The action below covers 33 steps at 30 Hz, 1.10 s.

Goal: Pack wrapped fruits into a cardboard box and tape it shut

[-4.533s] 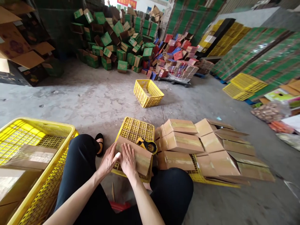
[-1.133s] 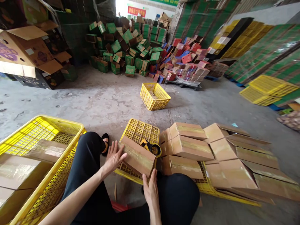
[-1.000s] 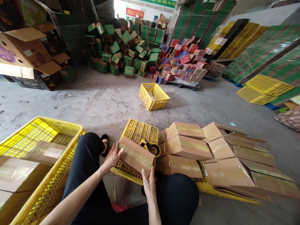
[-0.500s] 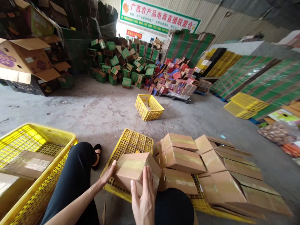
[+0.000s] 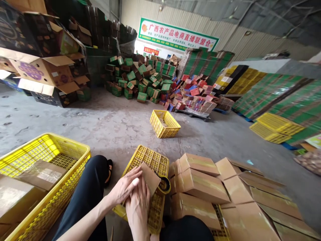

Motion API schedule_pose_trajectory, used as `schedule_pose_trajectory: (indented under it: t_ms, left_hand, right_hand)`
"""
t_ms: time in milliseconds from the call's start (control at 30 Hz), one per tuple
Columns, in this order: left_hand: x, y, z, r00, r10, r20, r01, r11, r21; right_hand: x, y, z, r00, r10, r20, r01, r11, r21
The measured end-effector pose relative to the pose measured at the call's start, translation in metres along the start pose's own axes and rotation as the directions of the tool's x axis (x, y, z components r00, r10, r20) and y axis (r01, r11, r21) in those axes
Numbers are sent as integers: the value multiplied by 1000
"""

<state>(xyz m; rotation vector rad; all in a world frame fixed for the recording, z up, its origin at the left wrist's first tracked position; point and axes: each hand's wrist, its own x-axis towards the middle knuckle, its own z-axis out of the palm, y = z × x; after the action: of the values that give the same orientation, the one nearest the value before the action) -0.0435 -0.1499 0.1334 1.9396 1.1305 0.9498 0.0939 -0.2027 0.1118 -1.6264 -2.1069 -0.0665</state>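
A small cardboard box (image 5: pixel 150 178) stands tilted over an upturned yellow crate (image 5: pixel 154 161), just in front of my knees. Flat against its near side lies my right hand (image 5: pixel 138 201), fingers stretched out and together. My left hand (image 5: pixel 127 185) reaches across from the left, its straight fingers touching the box edge and overlapping the right hand's fingers. Both hands hide much of the box. Right beside the box, a roll of tape (image 5: pixel 164 184) with a dark core rests on the crate.
At left, a large yellow crate (image 5: pixel 86 152) holds taped boxes (image 5: pixel 41 175). Closed cartons (image 5: pixel 200 182) and open-flapped cartons (image 5: pixel 247 201) are stacked at right. Another yellow crate (image 5: pixel 165 125) sits ahead on the floor, before heaps of green boxes (image 5: pixel 142 87) and red boxes (image 5: pixel 194 92).
The box has been turned and tipped, uncovering the tape roll. My left hand has moved from the box's left side to beside my right hand. The view has shifted slightly.
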Motion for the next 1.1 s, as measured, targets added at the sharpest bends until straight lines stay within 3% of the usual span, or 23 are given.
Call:
schedule_pose_trajectory:
  t_ms: [100,200,367,500,667,867,1000,1100]
  left_hand:
    - [1,2,6,999,37,-6,-36,995,94]
    - [2,4,17,996,87,-32,-78,973,216]
    - [3,10,21,992,79,-94,-40,931,362]
    - [3,11,21,994,74,-84,-35,918,394]
    - [2,7,30,994,49,-100,-4,914,405]
    - [-3,-1,40,984,135,-115,-69,890,452]
    - [0,2,42,963,263,-60,-201,849,489]
    - [3,3,37,956,293,-17,-250,843,476]
  right_hand:
    - [-6,13,7,997,-58,-59,57,998,-28]
    - [-13,28,5,999,-34,-43,31,997,-64]
    - [-20,43,-9,983,184,5,-184,982,-33]
    - [-22,52,-11,942,334,-32,-323,929,182]
    - [-8,64,-18,963,269,5,-251,890,381]
    - [-16,72,-19,968,252,22,-245,912,330]
    - [-38,75,-2,952,303,-48,-286,932,222]
    - [-44,80,5,965,235,-116,-218,965,143]
